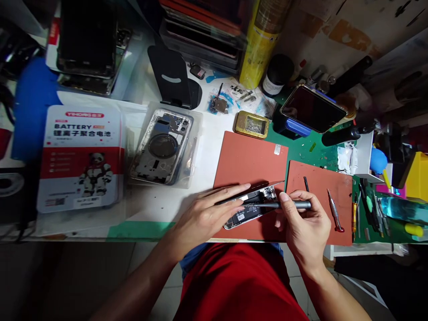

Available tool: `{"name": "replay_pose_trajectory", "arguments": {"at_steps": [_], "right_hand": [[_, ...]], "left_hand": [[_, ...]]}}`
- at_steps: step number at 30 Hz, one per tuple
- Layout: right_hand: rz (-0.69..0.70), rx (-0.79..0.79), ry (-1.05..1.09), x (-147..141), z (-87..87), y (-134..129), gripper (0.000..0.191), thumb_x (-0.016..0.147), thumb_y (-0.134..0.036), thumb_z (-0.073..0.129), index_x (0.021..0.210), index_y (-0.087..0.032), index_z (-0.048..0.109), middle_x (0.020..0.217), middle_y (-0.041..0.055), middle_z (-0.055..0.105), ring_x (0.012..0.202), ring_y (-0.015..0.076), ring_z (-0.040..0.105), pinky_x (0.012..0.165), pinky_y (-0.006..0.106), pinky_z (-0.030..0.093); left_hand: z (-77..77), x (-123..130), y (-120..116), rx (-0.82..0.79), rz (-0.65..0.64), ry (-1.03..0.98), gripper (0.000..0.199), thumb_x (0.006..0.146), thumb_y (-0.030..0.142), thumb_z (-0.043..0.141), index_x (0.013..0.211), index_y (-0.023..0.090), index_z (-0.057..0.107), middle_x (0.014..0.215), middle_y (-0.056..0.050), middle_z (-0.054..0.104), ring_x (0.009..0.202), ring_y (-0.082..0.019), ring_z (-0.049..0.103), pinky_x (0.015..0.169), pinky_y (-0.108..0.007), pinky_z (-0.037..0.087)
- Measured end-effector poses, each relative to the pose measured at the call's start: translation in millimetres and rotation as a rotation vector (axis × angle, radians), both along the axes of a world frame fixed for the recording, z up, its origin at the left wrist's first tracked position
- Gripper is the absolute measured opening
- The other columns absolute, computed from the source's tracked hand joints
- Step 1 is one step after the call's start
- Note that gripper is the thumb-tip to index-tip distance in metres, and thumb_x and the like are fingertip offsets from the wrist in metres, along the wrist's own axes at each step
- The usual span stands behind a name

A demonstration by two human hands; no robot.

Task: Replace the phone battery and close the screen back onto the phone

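On the left red-brown mat (250, 156), close to the tabletop's (207, 160) near edge, lies the opened phone (249, 216), between my two hands. Its long axis runs crosswise in front of me, on a slant: the left end sits nearer my body, and the right end, with the metal-framed parts, points right and away. The dark battery (249, 215) shows inside.

My left hand (205, 215) lies over the phone's left part, fingers stretched to the right; I cannot tell whether that grip is closed around its edge. My right grip (306, 223) is clenched on a slim grey tool (292, 205), thumb against the handle. The tool lies almost level from side to side, its butt to the right and its thin shaft pointing left, over the phone, towards my left fingertips.

On the right mat (319, 176), a silver tool with a red end (333, 210) points away from me. Beyond the left mat sits a small gold tin (239, 122).
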State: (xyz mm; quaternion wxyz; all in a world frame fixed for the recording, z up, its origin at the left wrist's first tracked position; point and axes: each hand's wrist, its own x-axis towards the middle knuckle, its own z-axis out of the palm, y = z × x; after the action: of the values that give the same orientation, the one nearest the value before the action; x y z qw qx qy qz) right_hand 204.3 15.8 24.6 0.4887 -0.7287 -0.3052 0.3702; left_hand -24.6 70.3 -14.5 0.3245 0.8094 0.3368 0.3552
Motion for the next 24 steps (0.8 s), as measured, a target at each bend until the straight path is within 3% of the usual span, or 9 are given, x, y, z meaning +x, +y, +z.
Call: {"name": "replay_pose_trajectory", "arguments": {"at_steps": [4, 14, 24], "right_hand": [[-0.006, -0.003, -0.011, -1, 2.0, -1, 0.04, 0.085, -0.047, 0.095, 0.1, -0.022, 0.068, 0.055, -0.0052, 0.069, 0.039, 0.0154, 0.064, 0.038, 0.022, 0.051], [-0.022, 0.032, -0.023, -1, 4.2, -4, 0.038, 0.084, -0.042, 0.097, 0.098, -0.022, 0.068, 0.058, -0.0063, 0.069, 0.039, 0.015, 0.064, 0.036, 0.022, 0.048], [-0.005, 0.154, -0.209, -9, 6.5, -12, 0.03, 0.086, -0.035, 0.095, 0.099, -0.025, 0.07, 0.061, -0.0053, 0.073, 0.042, 0.0162, 0.067, 0.041, 0.026, 0.057]], "left_hand": [[-1.3, 0, 0, -0.003, 0.005, -0.01, 0.05, 0.104, 0.008, 0.067, 0.15, 0.029, 0.068, 0.151, -0.002, 0.074, 0.131, -0.018, 0.076, 0.115, -0.035, 0.065], [-0.7, -1, -1, -0.01, 0.011, 0.027, 0.048, 0.105, 0.009, 0.066, 0.147, 0.031, 0.07, 0.152, -0.001, 0.073, 0.132, -0.018, 0.076, 0.115, -0.037, 0.065], [-4.0, -2, -2, 0.021, 0.015, 0.023, 0.039, 0.104, 0.01, 0.068, 0.14, 0.024, 0.073, 0.15, -0.004, 0.074, 0.133, -0.018, 0.075, 0.116, -0.035, 0.064]]}}
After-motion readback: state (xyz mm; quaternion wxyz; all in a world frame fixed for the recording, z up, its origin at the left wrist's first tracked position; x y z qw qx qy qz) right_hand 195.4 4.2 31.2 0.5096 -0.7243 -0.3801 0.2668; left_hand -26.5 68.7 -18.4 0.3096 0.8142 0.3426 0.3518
